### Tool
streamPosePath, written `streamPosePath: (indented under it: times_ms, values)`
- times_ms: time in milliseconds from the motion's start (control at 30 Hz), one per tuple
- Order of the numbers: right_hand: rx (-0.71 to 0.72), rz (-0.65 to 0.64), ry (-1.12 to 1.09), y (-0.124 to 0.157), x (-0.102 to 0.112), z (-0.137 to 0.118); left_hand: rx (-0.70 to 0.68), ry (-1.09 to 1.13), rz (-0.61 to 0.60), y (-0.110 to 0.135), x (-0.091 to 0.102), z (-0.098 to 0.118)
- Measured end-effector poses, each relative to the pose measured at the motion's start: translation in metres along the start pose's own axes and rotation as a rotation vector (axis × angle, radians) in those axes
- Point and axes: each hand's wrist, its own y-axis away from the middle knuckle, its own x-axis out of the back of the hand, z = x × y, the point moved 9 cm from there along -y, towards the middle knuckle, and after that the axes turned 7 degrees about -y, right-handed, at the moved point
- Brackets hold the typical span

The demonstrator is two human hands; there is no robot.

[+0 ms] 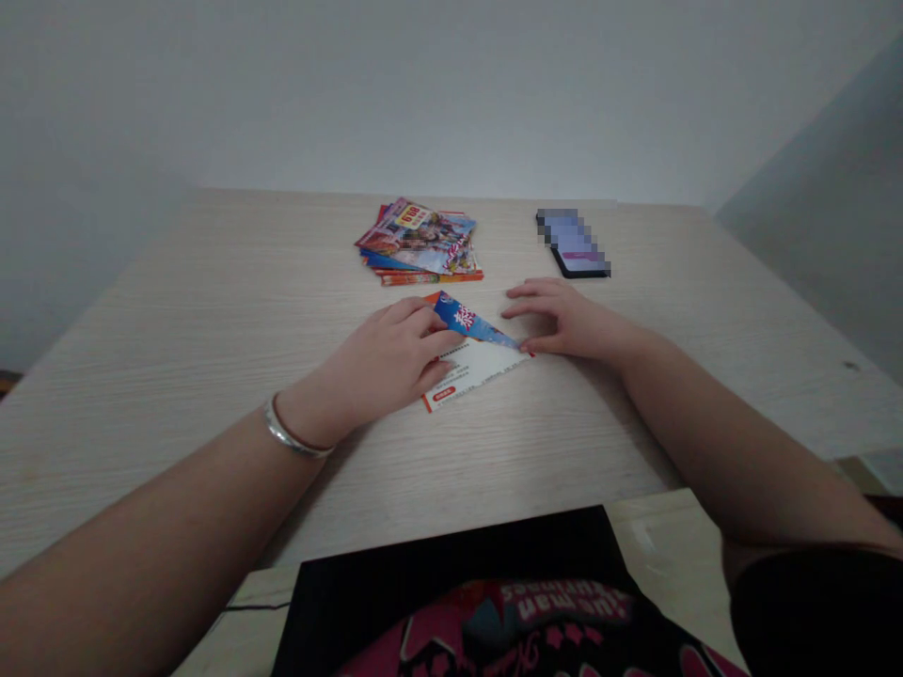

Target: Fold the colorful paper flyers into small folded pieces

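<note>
With the folded sheet (490, 365) on the table (212, 282) as the clock's centre and 12 o'clock pointing away from the person, the left hand (402, 353) lies at 9 o'clock, its fingers over that end of the sheet. The right hand (564, 315) is between 2 and 3 o'clock, its thumb at the sheet's corner. A pile of leaflets (419, 244), 1 overlapping another, lies at 11 o'clock, just beyond the sheet. The phone (582, 249) lies at 1 o'clock, farther off, and at the pile's 3 o'clock. Behind both, the wall (451, 94) stands at 12 o'clock.
</note>
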Motion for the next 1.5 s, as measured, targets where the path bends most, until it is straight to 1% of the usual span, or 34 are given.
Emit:
streamPosePath:
  times_ms: [67,167,233,333,367,433,533,600,667,767,867,1000,1067,1167,1267,1333,1400,1500]
  values:
    - [-0.013,-0.015,-0.018,0.001,0.001,0.004,-0.007,0.056,-0.004,0.001,0.000,0.000]
    - [-0.030,-0.041,-0.043,0.005,0.003,0.008,0.010,0.117,-0.044,0.001,-0.004,-0.001]
    - [-0.038,-0.055,-0.052,0.007,0.004,0.010,0.022,0.121,-0.067,0.001,-0.006,-0.002]
    - [-0.018,-0.060,-0.073,0.010,0.006,0.008,0.018,0.100,-0.048,0.001,-0.006,-0.003]
    - [-0.003,-0.042,-0.092,0.010,0.008,0.005,0.015,0.096,-0.037,0.001,-0.005,-0.003]
    - [0.033,0.034,-0.142,0.010,0.014,-0.001,0.023,0.088,-0.025,0.002,-0.005,-0.004]
    - [0.111,0.150,-0.189,0.007,0.020,-0.019,0.068,0.061,-0.030,0.002,-0.005,-0.008]
    - [0.155,0.112,-0.158,0.002,0.011,-0.032,0.101,0.060,-0.032,0.003,-0.006,-0.011]
    - [0.183,0.041,-0.099,-0.003,-0.001,-0.042,0.117,0.095,-0.025,0.003,-0.007,-0.012]
    - [0.217,0.012,-0.005,-0.006,-0.011,-0.052,0.108,0.193,-0.030,0.004,-0.011,-0.013]
    - [0.257,0.014,0.094,-0.005,-0.014,-0.057,0.092,0.290,-0.063,0.006,-0.017,-0.014]
    - [0.236,-0.006,0.212,-0.003,-0.015,-0.059,0.064,0.361,-0.099,0.010,-0.015,-0.012]
    - [0.212,0.003,0.239,-0.002,-0.014,-0.059,0.055,0.382,-0.089,0.009,-0.011,-0.010]
    - [0.173,0.030,0.235,-0.003,-0.012,-0.059,0.063,0.453,-0.032,0.005,-0.003,-0.011]
    - [0.139,0.031,0.215,-0.004,-0.012,-0.057,0.130,0.516,0.058,0.003,0.001,-0.019]
    - [0.117,0.029,0.213,-0.005,-0.013,-0.057,0.200,0.517,0.092,0.003,-0.001,-0.027]
    - [0.091,0.031,0.224,-0.005,-0.013,-0.056,0.293,0.490,0.077,0.005,-0.006,-0.034]
    - [0.026,0.049,0.266,-0.005,-0.012,-0.054,0.419,0.416,0.024,0.008,-0.012,-0.043]
